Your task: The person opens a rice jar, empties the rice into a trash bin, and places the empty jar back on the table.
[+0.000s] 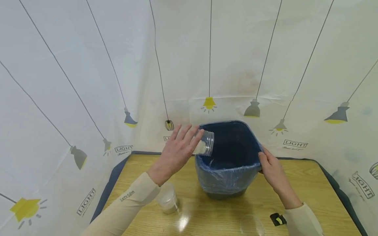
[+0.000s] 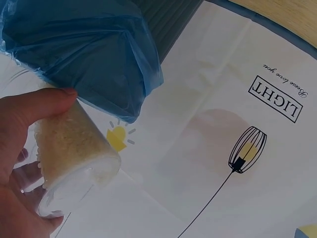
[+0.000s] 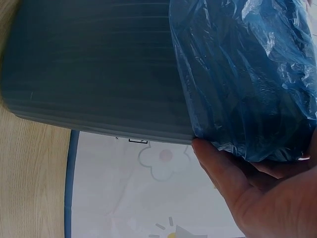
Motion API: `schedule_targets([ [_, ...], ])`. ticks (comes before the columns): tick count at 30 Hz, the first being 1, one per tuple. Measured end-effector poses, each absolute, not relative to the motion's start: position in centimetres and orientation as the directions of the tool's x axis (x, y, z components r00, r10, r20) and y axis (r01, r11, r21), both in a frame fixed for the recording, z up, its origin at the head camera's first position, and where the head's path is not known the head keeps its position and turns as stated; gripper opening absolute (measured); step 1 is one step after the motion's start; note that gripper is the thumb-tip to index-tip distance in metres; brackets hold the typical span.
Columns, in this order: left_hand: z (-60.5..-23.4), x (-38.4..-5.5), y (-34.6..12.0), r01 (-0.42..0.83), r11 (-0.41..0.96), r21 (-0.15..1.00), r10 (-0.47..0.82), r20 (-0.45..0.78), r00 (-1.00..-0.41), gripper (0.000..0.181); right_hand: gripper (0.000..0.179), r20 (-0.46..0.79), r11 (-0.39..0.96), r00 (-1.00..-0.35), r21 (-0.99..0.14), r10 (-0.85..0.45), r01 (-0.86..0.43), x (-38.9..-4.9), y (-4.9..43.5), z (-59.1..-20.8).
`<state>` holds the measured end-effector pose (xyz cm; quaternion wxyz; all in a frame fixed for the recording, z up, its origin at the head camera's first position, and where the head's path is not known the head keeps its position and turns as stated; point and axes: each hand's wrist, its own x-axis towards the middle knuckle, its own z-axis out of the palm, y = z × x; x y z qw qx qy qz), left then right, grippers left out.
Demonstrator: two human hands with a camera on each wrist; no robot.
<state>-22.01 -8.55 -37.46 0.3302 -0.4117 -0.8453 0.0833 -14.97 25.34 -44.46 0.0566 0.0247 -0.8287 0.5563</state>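
My left hand [image 1: 178, 149] grips a clear jar [image 1: 209, 144] tipped on its side, its mouth over the left rim of a dark bin [image 1: 217, 196]. Pale rice-like grains [image 2: 74, 141] lie along the jar's lower side in the left wrist view. A blue plastic bag [image 1: 227, 180] lines the bin and folds down over its outside. On the opposite side, my right hand [image 1: 273, 170] pinches the bag-covered rim between thumb and fingers. The bin's ribbed wall [image 3: 94, 69] fills much of the right wrist view. Its inside is too dark to make out.
A second clear container [image 1: 167, 198] stands on the wooden table [image 1: 141, 209], below my left forearm. Near the front edge lie a clear round lid [image 1: 251, 226] and a small black-and-yellow item [image 1: 277, 219]. Lamp-printed sheeting [image 1: 189, 65] surrounds the table at the back and sides.
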Motion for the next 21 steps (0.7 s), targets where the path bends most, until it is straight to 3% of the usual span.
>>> schedule_targets([
  [6,-37.58,-21.89,-8.39,0.608,0.644,-0.464,0.761,0.472,-0.445,0.065,0.056,0.118,0.383,-0.993,-0.919,0.028,-0.098,-14.93,25.3,-44.39],
  [21,-37.52,-21.7,-8.02,0.598,0.653,-0.465,0.755,0.459,-0.468,0.061,0.055,0.119,0.361,-0.993,-0.927,0.022,-0.103,-15.06,25.28,-44.45],
])
